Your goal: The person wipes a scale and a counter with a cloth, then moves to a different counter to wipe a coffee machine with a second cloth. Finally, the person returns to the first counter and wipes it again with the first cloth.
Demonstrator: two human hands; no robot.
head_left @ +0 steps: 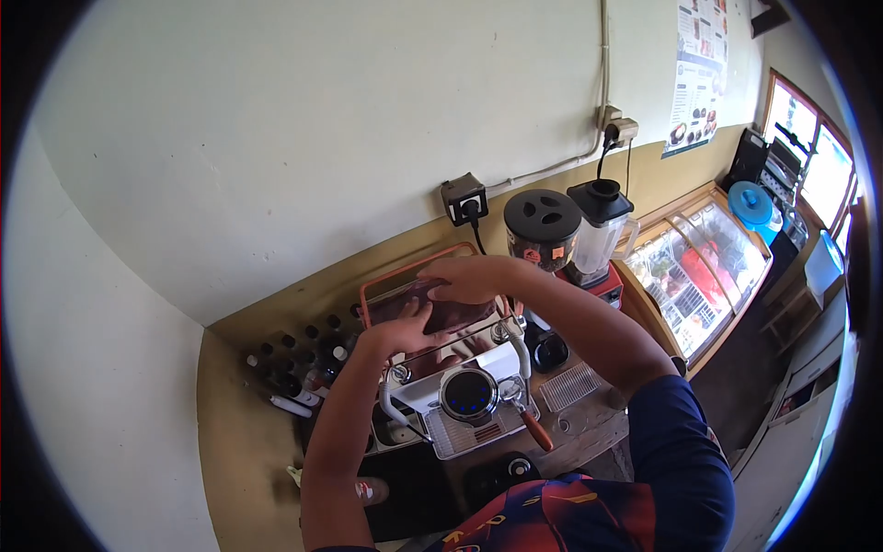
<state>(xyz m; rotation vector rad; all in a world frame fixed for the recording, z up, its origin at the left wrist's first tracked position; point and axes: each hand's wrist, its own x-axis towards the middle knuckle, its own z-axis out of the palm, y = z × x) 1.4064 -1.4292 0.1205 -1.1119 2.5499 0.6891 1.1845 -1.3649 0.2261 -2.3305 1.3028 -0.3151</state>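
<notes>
Both of my hands reach over the top of a white espresso machine [432,391] with a shiny metal top. Behind its front, inside a copper-coloured rail [397,270], lies a dark reddish-brown panel [455,316]. My left hand [405,331] rests at the panel's near left side, fingers apart. Over the panel's upper edge is my right hand [464,279], its fingers stretched toward the left hand. The fingertips of both overlap the panel in this view. A portafilter [526,416] with a wooden handle is fitted at the machine's front.
Several dark bottles [290,363] crowd the left corner. To the right stand a coffee grinder [543,228], a blender [600,225] and a glass display case [694,276]. A wall socket [465,199] with a plugged cable is above the machine. A drip grate [570,387] lies beside it.
</notes>
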